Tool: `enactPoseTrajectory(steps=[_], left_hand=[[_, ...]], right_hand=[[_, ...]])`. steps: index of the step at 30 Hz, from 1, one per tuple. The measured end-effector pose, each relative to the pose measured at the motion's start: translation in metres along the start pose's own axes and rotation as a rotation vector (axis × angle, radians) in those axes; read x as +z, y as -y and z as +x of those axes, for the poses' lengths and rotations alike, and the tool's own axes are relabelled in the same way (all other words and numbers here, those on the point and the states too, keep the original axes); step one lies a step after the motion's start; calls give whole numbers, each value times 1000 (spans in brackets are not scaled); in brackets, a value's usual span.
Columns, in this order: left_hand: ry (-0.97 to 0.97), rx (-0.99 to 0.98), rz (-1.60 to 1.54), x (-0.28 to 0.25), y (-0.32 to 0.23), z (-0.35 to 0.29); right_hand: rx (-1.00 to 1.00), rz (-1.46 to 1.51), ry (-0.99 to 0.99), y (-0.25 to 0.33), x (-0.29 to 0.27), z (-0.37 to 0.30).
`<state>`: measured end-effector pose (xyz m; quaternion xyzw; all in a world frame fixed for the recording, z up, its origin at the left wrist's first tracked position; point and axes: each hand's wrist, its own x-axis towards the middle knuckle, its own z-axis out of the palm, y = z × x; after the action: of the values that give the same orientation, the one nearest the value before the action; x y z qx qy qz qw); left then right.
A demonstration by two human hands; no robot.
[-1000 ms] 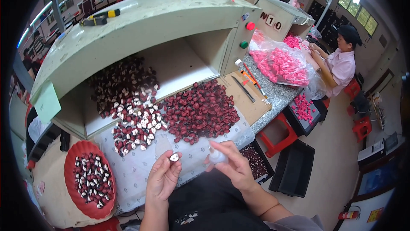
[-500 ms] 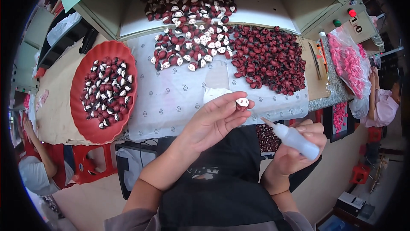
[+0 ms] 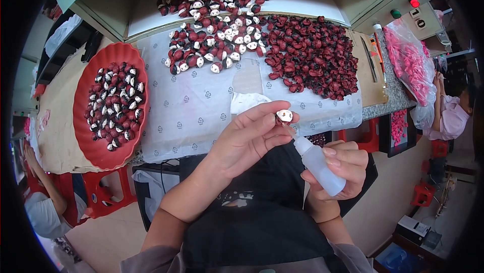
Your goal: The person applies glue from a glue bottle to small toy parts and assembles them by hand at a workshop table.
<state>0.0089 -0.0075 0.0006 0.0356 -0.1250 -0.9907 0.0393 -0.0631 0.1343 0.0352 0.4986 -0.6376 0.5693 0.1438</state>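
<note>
Between the thumb and fingers of my left hand (image 3: pixel 244 139) is a small figurine head (image 3: pixel 284 116) with a white face and a dark red back, held up with its face showing. My right hand (image 3: pixel 345 167) is wrapped round a translucent squeeze bottle (image 3: pixel 321 168). The bottle tilts up to the left, its thin nozzle at the underside of the figurine head; whether the tip touches cannot be made out. Beyond my hands, several white-faced pieces (image 3: pixel 217 46) lie heaped beside a pile of dark red and black pieces (image 3: pixel 312 56).
At left stands a red scalloped tray (image 3: pixel 82 134) of similar pieces. A folded white cloth (image 3: pixel 247 102) lies on the printed sheet (image 3: pixel 174 116). Tweezers (image 3: pixel 369 61) and a bag of pink pieces (image 3: pixel 411 66) are at right. An open-fronted cabinet (image 3: pixel 353 0) rises behind. Other people sit at both sides.
My right hand has brought the bottle left and up, so its nozzle is now at the figurine head. My left hand still pinches the head, nearly in place. The view has shifted slightly.
</note>
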Motion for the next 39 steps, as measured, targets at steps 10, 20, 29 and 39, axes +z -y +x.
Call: enactPoseTrajectory(steps=[10,20,29,39], left_hand=[[-48,5,58,2,2,1],[-85,8,95,1,1,2],[-71,16,100,0,1,2],[-74,7,90,-3,4,0]], right_hand=[[18,6,28,1,-2,0],[-1,9,35,0,-3,-2],[6,-11,33,0,-4,-2],[11,-79,49,1,-7,-2]])
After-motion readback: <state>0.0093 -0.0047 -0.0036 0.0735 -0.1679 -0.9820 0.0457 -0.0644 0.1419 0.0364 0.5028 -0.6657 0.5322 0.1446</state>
